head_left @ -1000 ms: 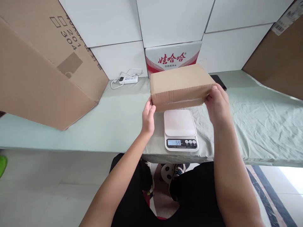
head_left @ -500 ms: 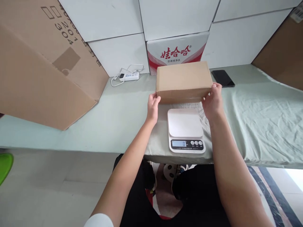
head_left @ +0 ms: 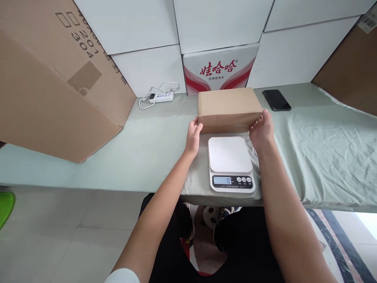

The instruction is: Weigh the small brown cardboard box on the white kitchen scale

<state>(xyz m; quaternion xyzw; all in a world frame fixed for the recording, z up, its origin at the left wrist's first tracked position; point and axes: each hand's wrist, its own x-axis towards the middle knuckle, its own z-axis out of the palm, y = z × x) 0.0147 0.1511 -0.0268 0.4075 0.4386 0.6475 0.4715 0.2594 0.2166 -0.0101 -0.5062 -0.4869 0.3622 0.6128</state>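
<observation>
A plain brown cardboard box [head_left: 229, 106] sits on the green-covered table [head_left: 318, 149], just behind a white digital kitchen scale [head_left: 230, 162]. My left hand [head_left: 193, 136] presses against the box's left end and my right hand [head_left: 261, 131] grips its right end, so both hands hold it between them. The scale's platform is bare and its display reads 0.
A large tilted cardboard carton [head_left: 55, 82] leans at the left. A white and red printed box [head_left: 220, 67] stands against the white wall blocks behind. A white power strip with cable [head_left: 160, 95] and a black phone [head_left: 276, 100] lie on the table.
The box has moved back off the scale and down onto the table behind it. The scale's reading fell from 54 to 0. Both hands stayed on the box ends.
</observation>
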